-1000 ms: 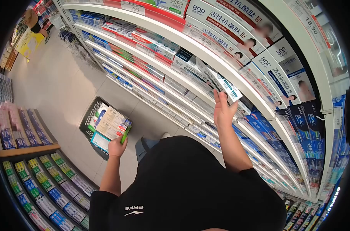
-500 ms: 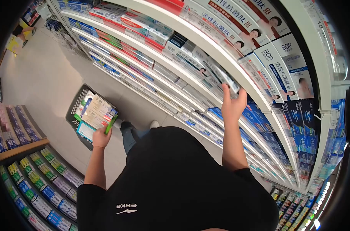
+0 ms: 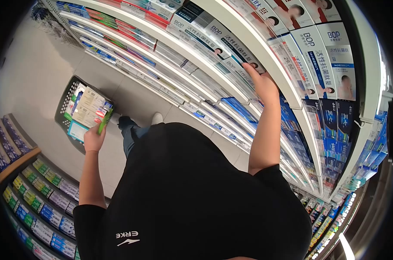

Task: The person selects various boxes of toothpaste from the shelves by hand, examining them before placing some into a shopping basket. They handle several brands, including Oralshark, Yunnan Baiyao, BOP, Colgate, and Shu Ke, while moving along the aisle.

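My left hand [image 3: 94, 138] is closed around the green handle [image 3: 104, 122] of a grey shopping basket [image 3: 61, 113]. Cartons and a blue-edged box [image 3: 77, 131] lie in the basket. On the right, my right hand [image 3: 262, 82] reaches into a shelf, at the end of a BOP toothpaste box [image 3: 242, 53]. Its thumb rests near the box's end, while the other fingers are partly hidden by the shelf edge. More BOP boxes [image 3: 201, 39] lie beside it on the same shelf.
Long white shelves [image 3: 294, 93] with toothpaste boxes run along the right. Lower left stands another stocked rack [image 3: 45, 199], with a wooden-edged display [image 3: 18, 165] above it. My shoe [image 3: 156, 118] is on the tiled floor [image 3: 136, 95] between them.
The view has shifted, so the basket and shelves appear further left and higher. My right hand's thumb and fingers now sit further in at the box, which lies flatter among its neighbours.
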{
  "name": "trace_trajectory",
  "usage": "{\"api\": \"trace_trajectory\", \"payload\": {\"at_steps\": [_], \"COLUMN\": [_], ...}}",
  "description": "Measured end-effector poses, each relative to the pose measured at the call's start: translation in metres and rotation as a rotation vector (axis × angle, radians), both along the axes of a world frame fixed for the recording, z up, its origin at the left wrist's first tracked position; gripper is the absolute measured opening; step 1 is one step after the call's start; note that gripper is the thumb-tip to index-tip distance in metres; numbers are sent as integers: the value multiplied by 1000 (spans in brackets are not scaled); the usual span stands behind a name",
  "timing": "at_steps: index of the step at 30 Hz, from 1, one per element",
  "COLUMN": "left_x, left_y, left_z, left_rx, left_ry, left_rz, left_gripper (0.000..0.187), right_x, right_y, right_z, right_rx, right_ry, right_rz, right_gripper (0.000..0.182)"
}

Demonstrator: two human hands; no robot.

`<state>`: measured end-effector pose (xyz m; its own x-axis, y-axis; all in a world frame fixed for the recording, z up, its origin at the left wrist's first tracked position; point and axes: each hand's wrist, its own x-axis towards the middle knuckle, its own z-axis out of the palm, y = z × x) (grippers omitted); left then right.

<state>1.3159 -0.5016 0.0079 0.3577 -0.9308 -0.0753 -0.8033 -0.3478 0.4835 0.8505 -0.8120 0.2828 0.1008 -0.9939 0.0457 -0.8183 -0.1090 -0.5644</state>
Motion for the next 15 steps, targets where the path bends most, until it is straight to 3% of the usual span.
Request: {"api": "trace_trajectory", "payload": {"at_steps": [4, 10, 15], "left_x": [2, 4, 2], "left_y": [0, 1, 0], "left_z": [-4, -7, -8], "left_rx": [-17, -11, -7], "left_ry": [-14, -4, -8], "left_rz": [-13, -11, -1], "left_gripper": [31, 32, 33], "right_x": [4, -7, -8], "right_y": [0, -4, -6], "right_z": [8, -5, -8], "right_rx": [90, 15, -45], "right_ry": [-15, -82, -30], "right_rz": [-18, 30, 89], "right_gripper": [39, 35, 43]}}
